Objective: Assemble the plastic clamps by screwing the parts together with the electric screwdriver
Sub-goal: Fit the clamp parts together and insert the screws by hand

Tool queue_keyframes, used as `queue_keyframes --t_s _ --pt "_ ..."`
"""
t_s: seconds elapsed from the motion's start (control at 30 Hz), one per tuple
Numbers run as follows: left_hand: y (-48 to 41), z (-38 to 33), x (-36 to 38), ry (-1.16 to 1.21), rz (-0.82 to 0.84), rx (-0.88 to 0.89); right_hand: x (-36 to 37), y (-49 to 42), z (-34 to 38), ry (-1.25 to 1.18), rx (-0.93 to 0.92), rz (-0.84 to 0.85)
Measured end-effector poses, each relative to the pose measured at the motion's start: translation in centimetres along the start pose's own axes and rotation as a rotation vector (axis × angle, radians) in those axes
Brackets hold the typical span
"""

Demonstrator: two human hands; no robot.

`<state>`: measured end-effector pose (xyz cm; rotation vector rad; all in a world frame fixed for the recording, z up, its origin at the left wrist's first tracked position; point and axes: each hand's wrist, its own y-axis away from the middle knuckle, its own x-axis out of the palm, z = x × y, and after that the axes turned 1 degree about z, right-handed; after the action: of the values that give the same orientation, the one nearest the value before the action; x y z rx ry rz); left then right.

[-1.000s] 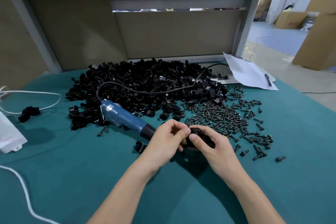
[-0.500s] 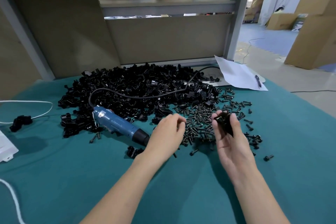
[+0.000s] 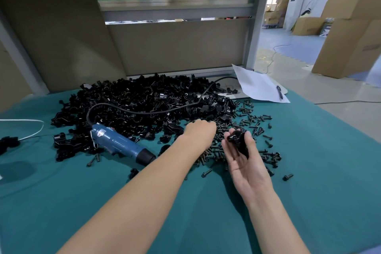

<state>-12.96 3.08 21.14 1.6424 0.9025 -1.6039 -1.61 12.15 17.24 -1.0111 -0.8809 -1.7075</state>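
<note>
My right hand is palm up and holds a black plastic clamp in its fingers, above the scattered black screws. My left hand reaches palm down into the screws at the edge of the big pile of black clamp parts; its fingertips are hidden, so whether it holds a screw is unclear. The blue electric screwdriver lies on the green table cover left of my left forearm, its black cable looping over the pile.
A white sheet of paper with a pen lies at the back right. A white cord and a small black part sit at the far left. A few loose screws lie apart. Cardboard boxes stand beyond the table.
My hands have separated. The right hand has lifted the clamp and turned palm up. The left hand has moved forward into the screws.
</note>
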Motion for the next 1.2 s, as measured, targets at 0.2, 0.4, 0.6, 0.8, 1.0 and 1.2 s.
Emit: queue_keyframes --t_s 0.2,0.4,0.6,0.8,1.0,1.2 --pt "7.8 2.3 -0.1 1.131 -0.400 0.060 0.2 0.2 -0.7 0.272 0.063 0.126" --pt "12.7 2.2 2.6 1.529 -0.549 -0.127 0.8 0.5 -2.4 0.488 0.126 0.175" --pt "12.7 1.7 3.5 1.467 -0.537 -0.131 0.8 1.2 -2.8 0.601 0.107 0.214" --pt "12.7 2.1 4.3 1.417 -0.465 -0.114 0.4 1.0 -2.7 0.638 0.078 0.218" --pt "12.5 2.3 4.3 1.447 -0.385 -0.127 0.2 0.8 -2.7 0.645 0.054 0.238" --pt "12.6 2.9 4.6 1.227 -0.348 -0.169 0.2 1.2 -2.9 0.713 0.058 0.291"
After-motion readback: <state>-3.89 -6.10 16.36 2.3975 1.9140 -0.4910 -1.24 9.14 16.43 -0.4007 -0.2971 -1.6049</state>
